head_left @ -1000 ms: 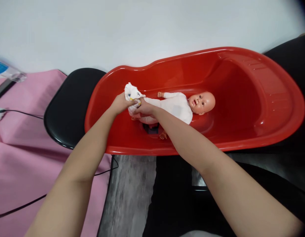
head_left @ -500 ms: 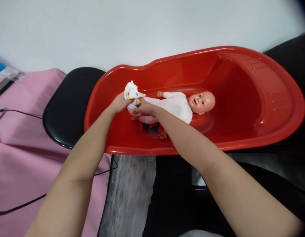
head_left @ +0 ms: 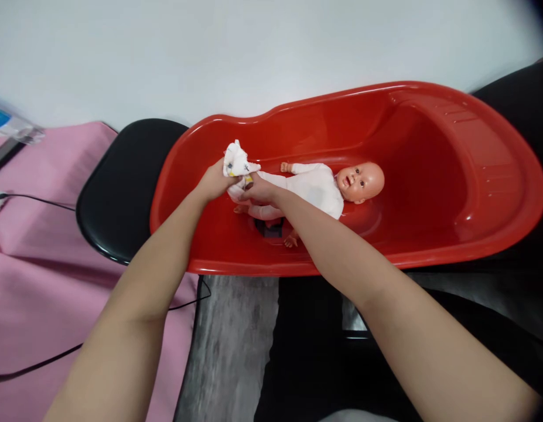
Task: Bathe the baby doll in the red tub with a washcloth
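A baby doll (head_left: 317, 189) in a white top lies on its back inside a red plastic baby tub (head_left: 429, 246), head to the right. My left hand (head_left: 214, 181) is closed on a small white patterned cloth (head_left: 235, 161) bunched at the doll's leg end. My right hand (head_left: 259, 190) is closed beside it, gripping the doll's leg and the edge of the same cloth. One bare doll foot (head_left: 290, 240) shows below my right forearm.
The tub rests on a black stool seat (head_left: 117, 193) at left and a dark surface at right. A pink cloth (head_left: 38, 258) with black cables covers the left side. A plastic packet (head_left: 10, 124) lies at the far left. White wall lies behind.
Both hands and the white cloth have shifted slightly upward at the doll's legs. The doll stays in place.
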Available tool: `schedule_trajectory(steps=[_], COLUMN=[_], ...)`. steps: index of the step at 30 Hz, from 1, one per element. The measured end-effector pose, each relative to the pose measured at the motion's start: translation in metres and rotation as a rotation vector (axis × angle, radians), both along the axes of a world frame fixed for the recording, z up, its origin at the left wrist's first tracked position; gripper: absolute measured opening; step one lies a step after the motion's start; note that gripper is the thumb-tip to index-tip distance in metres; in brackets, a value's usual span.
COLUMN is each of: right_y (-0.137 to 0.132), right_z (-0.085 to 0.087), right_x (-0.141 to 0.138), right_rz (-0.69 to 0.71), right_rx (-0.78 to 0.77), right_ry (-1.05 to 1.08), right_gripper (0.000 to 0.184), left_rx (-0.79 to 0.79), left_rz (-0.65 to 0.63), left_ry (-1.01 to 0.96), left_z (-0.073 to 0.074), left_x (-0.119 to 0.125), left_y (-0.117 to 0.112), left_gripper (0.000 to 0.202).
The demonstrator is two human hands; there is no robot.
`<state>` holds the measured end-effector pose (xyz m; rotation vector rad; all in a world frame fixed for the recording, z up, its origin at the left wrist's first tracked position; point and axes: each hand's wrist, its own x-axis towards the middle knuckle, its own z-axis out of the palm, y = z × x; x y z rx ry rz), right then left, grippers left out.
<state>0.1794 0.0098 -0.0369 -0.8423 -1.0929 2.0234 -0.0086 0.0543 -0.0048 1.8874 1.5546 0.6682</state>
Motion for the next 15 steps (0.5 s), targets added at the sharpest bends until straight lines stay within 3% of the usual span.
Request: schedule_trajectory(steps=[6, 15], right_y=[0.006, 0.006], right_z=[-0.010, 0.007], right_x=[-0.002, 0.004], right_rz=[0.005, 0.049], right_rx=[-0.012, 0.030], right_ry=[0.033, -0.169], right_gripper=[0.109, 0.110], left_rx=[-0.016, -0.044], left_rz=[0.016, 0.161], left_ry=[-0.009, -0.112], left_z=[0.000, -0.012], left_x=[-0.004, -0.013], left_y=[-0.001, 0.009], left_gripper=[0.061, 0.056])
